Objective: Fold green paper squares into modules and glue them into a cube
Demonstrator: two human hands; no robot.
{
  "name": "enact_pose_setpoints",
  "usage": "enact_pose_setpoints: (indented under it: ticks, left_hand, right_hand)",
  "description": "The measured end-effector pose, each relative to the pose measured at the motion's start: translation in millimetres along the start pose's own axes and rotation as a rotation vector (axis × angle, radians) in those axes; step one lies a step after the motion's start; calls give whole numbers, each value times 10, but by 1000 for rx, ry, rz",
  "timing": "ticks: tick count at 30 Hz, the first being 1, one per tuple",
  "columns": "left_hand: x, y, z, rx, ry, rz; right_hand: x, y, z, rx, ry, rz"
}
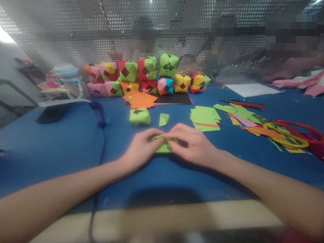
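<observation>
1. left hand [141, 148]: fingers together, thumb pressing the left end of the green paper.
2. green paper [165, 148]: on the blue table [113, 189] between both hands; long axis left to right, straight edge toward the person, ends partly hidden.
3. right hand [191, 143]: thumb and forefinger pinching the paper's right part.

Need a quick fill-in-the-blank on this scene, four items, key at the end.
1. The left hand and right hand both touch a piece of paper coloured ____.
2. The orange sheets overlap a sheet coloured ____.
3. The yellow scissor handles lie to the ____ of the green paper stack.
4. The tabletop under the hands is coloured ____.

Missing words: green; black; right; blue.
</observation>
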State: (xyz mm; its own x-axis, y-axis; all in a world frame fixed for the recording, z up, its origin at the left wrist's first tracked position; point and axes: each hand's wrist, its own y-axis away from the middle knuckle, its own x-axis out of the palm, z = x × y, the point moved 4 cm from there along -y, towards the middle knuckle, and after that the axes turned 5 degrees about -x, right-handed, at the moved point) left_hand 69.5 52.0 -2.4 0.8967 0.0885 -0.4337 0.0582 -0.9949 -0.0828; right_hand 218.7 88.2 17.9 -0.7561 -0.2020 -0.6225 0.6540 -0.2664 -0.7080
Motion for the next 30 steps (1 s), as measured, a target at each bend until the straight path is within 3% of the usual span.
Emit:
enact_pose_setpoints:
  ticks: [4,8,18,30]
  left_hand:
    - [9,25,-45,50,-7,-15]
    - [12,32,-75,70,-14,-20]
    - [-30,47,-22,-60,-11,-22]
    - [-14,6,29,-45,8,34]
  right_hand:
    - [-13,3,-16,160,-49,-69]
    - [-1,8,-46,310,-40,-18]
    - [-55,-13,-97,267,-14,-62]
    - [-77,-29,-102,188,-4,-41]
